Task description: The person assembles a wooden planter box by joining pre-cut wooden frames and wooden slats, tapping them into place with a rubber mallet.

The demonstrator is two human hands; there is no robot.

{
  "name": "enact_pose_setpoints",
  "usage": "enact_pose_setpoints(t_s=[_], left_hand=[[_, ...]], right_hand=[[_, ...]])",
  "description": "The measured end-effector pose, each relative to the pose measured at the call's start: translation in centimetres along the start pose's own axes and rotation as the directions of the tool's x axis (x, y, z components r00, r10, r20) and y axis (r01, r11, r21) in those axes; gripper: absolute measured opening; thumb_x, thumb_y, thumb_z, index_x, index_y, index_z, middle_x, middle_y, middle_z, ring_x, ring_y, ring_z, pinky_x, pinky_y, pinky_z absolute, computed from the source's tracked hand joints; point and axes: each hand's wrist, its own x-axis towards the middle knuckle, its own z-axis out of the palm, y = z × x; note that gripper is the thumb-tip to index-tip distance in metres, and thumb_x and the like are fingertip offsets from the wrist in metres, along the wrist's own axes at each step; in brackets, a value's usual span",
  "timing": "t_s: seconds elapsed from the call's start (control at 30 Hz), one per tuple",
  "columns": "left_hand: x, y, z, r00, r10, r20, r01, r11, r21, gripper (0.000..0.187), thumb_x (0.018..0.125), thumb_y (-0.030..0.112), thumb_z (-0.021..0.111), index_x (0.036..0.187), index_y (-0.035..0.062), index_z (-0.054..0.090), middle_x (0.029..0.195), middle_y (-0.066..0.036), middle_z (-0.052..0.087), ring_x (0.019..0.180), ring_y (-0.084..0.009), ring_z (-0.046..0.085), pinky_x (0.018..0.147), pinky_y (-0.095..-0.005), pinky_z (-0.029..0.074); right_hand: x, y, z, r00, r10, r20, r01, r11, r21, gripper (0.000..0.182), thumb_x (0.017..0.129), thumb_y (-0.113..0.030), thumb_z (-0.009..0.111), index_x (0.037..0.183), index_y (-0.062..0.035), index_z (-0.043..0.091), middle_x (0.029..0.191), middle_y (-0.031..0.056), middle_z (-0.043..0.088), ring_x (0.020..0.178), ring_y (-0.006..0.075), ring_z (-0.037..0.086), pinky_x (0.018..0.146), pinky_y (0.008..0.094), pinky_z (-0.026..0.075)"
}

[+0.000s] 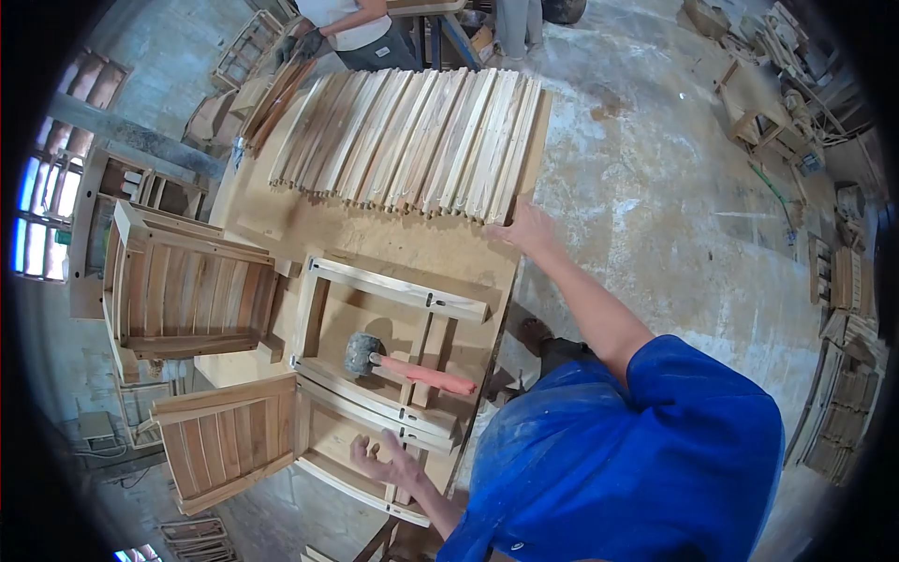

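Observation:
My right hand [526,229] reaches to the near right corner of a row of wooden slats [403,140], its fingers closed at the end of the outermost wooden slat [524,150]. My left hand [391,463] hovers with fingers apart over a wooden chair frame [361,498], holding nothing. A mallet with a dark round head [362,354] and a red handle [426,375] lies across a second chair frame [398,288]. Slatted wooden panels, one upper [192,292] and one lower [229,440], join these frames at the table's left side.
The worktable [393,242] carries slats and frames. Across it stands another person [356,37] in dark gloves, beside some darker wooden strips [281,103]. Wooden parts [758,108] are stacked along the right side of the concrete floor [646,206]. Windows [51,211] show at left.

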Motion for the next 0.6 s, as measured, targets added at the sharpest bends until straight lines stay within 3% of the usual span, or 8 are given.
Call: enact_pose_setpoints(t_s=[0.03, 0.13, 0.37, 0.43, 0.47, 0.53, 0.57, 0.6], left_hand=[[0.1, 0.9, 1.1, 0.991, 0.123, 0.044, -0.124, 0.992, 0.023, 0.04, 0.085, 0.019, 0.074, 0.118, 0.0042, 0.056, 0.115, -0.009, 0.054, 0.106, -0.0223, 0.05, 0.087, -0.0379, 0.041], [-0.2, 3.2, 3.7, 0.975, 0.186, 0.125, -0.189, 0.982, 0.017, 0.038, 0.084, 0.019, 0.074, 0.116, 0.0049, 0.057, 0.117, -0.009, 0.053, 0.11, -0.0242, 0.05, 0.089, -0.0395, 0.04], [-1.3, 8.5, 11.0, 0.883, 0.17, 0.437, -0.089, 0.976, -0.2, 0.041, 0.083, 0.008, 0.075, 0.12, 0.0006, 0.058, 0.116, -0.01, 0.057, 0.1, -0.0199, 0.056, 0.087, -0.0357, 0.045], [-0.9, 13.1, 13.6, 0.794, 0.106, 0.599, -0.002, 0.985, -0.171, 0.042, 0.086, 0.017, 0.073, 0.12, -0.0018, 0.058, 0.116, -0.013, 0.059, 0.108, -0.024, 0.056, 0.093, -0.0363, 0.044], [-0.8, 13.0, 16.1, 0.71, 0.108, 0.696, 0.088, 0.967, -0.24, 0.04, 0.089, 0.021, 0.07, 0.119, -0.0031, 0.058, 0.114, -0.014, 0.06, 0.105, -0.0233, 0.057, 0.091, -0.0362, 0.045], [-0.9, 13.0, 20.8, 0.511, 0.104, 0.853, 0.268, 0.924, -0.273, 0.041, 0.096, 0.03, 0.061, 0.118, -0.005, 0.06, 0.107, -0.013, 0.063, 0.1, -0.0227, 0.06, 0.088, -0.0357, 0.047], [-1.3, 13.8, 22.9, 0.396, 0.088, 0.914, 0.348, 0.907, -0.238, 0.044, 0.099, 0.035, 0.056, 0.117, -0.0058, 0.061, 0.102, -0.012, 0.065, 0.097, -0.0228, 0.061, 0.086, -0.0354, 0.047], [-1.9, 14.1, 25.3, 0.301, 0.122, 0.946, 0.384, 0.893, -0.237, 0.043, 0.1, 0.036, 0.055, 0.115, -0.0038, 0.063, 0.1, -0.01, 0.065, 0.092, -0.0187, 0.059, 0.08, -0.0321, 0.047]], right_hand=[[0.8, 0.1, 0.0, 1.0, 0.006, 0.03, -0.004, 0.999, -0.048, 0.099, 0.063, -0.068, 0.078, 0.122, 0.0073, 0.052, 0.097, 0.0257, 0.068, 0.094, 0.0376, 0.069, 0.081, 0.0468, 0.055], [2.3, 0.9, 0.3, 1.0, 0.015, -0.016, -0.014, 1.0, 0.009, 0.092, 0.064, -0.061, 0.077, 0.121, 0.0069, 0.053, 0.095, 0.0252, 0.069, 0.093, 0.0381, 0.069, 0.081, 0.0464, 0.056], [1.1, 2.9, -2.3, 0.99, 0.104, -0.095, -0.097, 0.992, 0.082, 0.072, 0.068, -0.039, 0.077, 0.118, 0.0082, 0.054, 0.097, 0.028, 0.068, 0.091, 0.0402, 0.069, 0.08, 0.0471, 0.056], [-1.6, 3.2, -3.8, 0.986, 0.041, -0.162, 0.017, 0.939, 0.344, 0.051, 0.071, -0.024, 0.074, 0.103, 0.0076, 0.051, 0.086, 0.0237, 0.067, 0.081, 0.0346, 0.069, 0.072, 0.0432, 0.057], [-2.3, 4.1, -3.5, 0.988, 0.029, -0.155, 0.024, 0.944, 0.329, 0.051, 0.071, -0.024, 0.074, 0.103, 0.0076, 0.051, 0.086, 0.0237, 0.067, 0.081, 0.0346, 0.069, 0.072, 0.0432, 0.057], [-4.1, 5.9, -2.3, 0.999, 0.041, 0.02, -0.043, 0.677, 0.735, 0.039, 0.073, -0.009, 0.071, 0.103, 0.0034, 0.048, 0.083, 0.0147, 0.065, 0.072, 0.0241, 0.068, 0.062, 0.0373, 0.057], [-6.0, 5.7, -2.6, 0.999, 0.032, 0.042, -0.052, 0.693, 0.719, 0.039, 0.073, -0.009, 0.071, 0.103, 0.0034, 0.048, 0.083, 0.0147, 0.065, 0.072, 0.0241, 0.068, 0.062, 0.0373, 0.057], [-8.4, 4.8, -3.8, 0.992, 0.051, 0.119, -0.126, 0.588, 0.799, 0.039, 0.074, -0.004, 0.069, 0.105, 0.002, 0.046, 0.083, 0.0119, 0.064, 0.069, 0.021, 0.066, 0.058, 0.0346, 0.057]])
